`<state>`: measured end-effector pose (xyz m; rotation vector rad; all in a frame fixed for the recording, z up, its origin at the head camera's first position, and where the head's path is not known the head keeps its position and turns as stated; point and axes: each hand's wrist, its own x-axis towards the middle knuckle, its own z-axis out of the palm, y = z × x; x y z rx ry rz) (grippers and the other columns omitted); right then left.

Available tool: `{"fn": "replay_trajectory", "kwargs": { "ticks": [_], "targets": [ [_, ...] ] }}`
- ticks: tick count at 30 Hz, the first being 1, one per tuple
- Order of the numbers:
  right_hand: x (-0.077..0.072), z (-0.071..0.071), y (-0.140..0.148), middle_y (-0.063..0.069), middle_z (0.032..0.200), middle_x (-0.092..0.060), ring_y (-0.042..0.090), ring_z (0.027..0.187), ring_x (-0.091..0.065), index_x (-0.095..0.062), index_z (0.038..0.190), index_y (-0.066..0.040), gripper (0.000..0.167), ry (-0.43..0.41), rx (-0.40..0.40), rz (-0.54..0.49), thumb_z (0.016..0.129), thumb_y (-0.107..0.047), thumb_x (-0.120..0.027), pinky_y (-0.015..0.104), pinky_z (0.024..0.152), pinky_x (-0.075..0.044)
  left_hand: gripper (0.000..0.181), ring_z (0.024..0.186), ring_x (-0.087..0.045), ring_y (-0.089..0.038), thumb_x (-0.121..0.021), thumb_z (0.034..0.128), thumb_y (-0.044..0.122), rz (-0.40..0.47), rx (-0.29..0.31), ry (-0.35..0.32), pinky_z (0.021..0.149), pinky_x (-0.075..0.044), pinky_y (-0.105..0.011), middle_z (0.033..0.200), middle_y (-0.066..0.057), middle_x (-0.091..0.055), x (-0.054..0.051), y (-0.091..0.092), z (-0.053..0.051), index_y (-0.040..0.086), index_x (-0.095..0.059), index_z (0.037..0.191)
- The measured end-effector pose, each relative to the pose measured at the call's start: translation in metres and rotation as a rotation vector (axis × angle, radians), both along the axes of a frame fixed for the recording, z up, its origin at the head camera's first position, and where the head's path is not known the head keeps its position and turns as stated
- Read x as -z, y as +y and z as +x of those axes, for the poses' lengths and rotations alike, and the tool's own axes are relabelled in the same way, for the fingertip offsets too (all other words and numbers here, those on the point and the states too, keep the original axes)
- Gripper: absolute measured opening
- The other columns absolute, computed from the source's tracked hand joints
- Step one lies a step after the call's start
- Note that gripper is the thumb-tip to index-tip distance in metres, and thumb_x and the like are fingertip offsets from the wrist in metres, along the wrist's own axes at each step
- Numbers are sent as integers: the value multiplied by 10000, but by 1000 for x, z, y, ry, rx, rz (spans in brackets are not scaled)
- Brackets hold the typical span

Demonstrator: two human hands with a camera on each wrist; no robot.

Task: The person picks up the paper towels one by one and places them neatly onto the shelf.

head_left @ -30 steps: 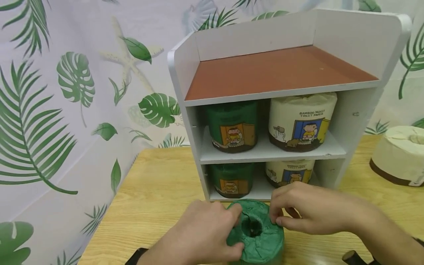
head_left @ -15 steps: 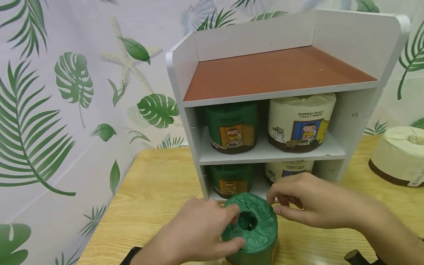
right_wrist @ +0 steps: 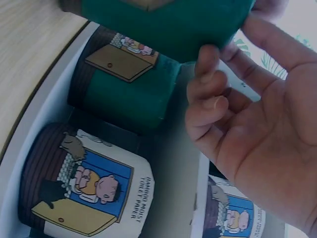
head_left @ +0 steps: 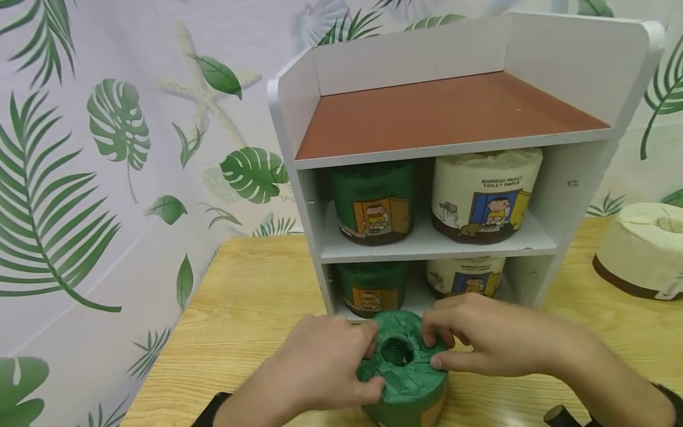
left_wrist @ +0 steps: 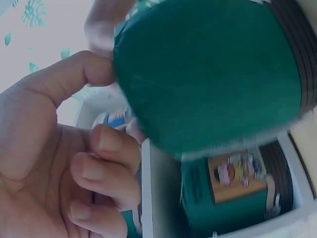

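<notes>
A green wrapped toilet roll [head_left: 408, 385] stands at the table's near middle, its top hole facing up. My left hand [head_left: 320, 362] holds its top rim from the left, thumb and forefinger on the wrapper. From the right, my right hand [head_left: 480, 335] grips the same rim with curled fingers. In the left wrist view the green roll [left_wrist: 213, 74] fills the upper right, the left hand [left_wrist: 59, 144] at its corner with several fingers curled beside it. The right wrist view has the right hand [right_wrist: 262, 119] against the roll's [right_wrist: 163, 29] edge. Its underside is hidden.
Behind the roll stands a white shelf [head_left: 437, 252] with a brown top [head_left: 448, 115]. It holds green rolls [head_left: 376, 207] on the left and cream rolls [head_left: 485, 198] on the right, on two levels. Another cream roll [head_left: 642, 255] stands on the table [head_left: 251, 284] at right.
The green roll has shifted slightly away from me and left, and turned a little. My right hand came off its rim, then closed back onto it. The left hand stayed at the rim.
</notes>
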<state>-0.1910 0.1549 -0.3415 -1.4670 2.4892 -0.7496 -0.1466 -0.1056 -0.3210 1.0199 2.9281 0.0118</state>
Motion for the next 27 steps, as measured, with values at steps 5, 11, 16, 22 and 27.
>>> {"fn": "replay_trajectory", "kwargs": {
  "ticks": [5, 11, 16, 22, 27],
  "targets": [
    [0, 3, 0, -196, 750, -450, -97, 660, -395, -552, 849, -279, 210, 67, -95, -110, 1026, -167, -554, 145, 582, -399, 260, 491, -446, -32, -733, 839, 447, 63, -11, -65, 453, -366, -255, 567, 137, -466, -11, -14, -2, 230, -607, 906],
    [2, 0, 0, -119, 696, -397, -93, 668, -301, -459, 758, -207, 413, 203, -134, -282, 870, 190, -466, 110, 593, -344, 337, 495, -459, 7, -633, 929, 532, 132, 20, -140, 475, -389, -242, 560, 149, -488, -19, -14, 5, 212, -643, 1031],
    [1, 1, -1, -89, 623, -304, -90, 641, -202, -391, 711, -186, 449, 258, -93, -332, 835, 245, -427, 82, 556, -272, 332, 508, -445, -22, -626, 937, 525, 43, 25, -66, 462, -360, -257, 584, 131, -451, -13, -9, 6, 193, -616, 929],
    [-2, 4, -2, -148, 645, -234, -119, 613, -148, -396, 778, -206, 350, 251, -24, -326, 981, 78, -420, 87, 521, -247, 323, 487, -453, -36, -614, 945, 516, -8, 40, -52, 448, -365, -259, 572, 126, -440, -8, -7, 5, 195, -603, 912],
    [-1, -3, -10, -89, 778, -294, -2, 752, -267, -413, 752, -218, 358, 548, -15, -429, 1090, -307, -337, 132, 676, -254, 331, 482, -461, -49, -611, 943, 524, -23, 28, -46, 450, -369, -270, 569, 126, -435, -6, -7, 5, 194, -604, 935]
  ]
}}
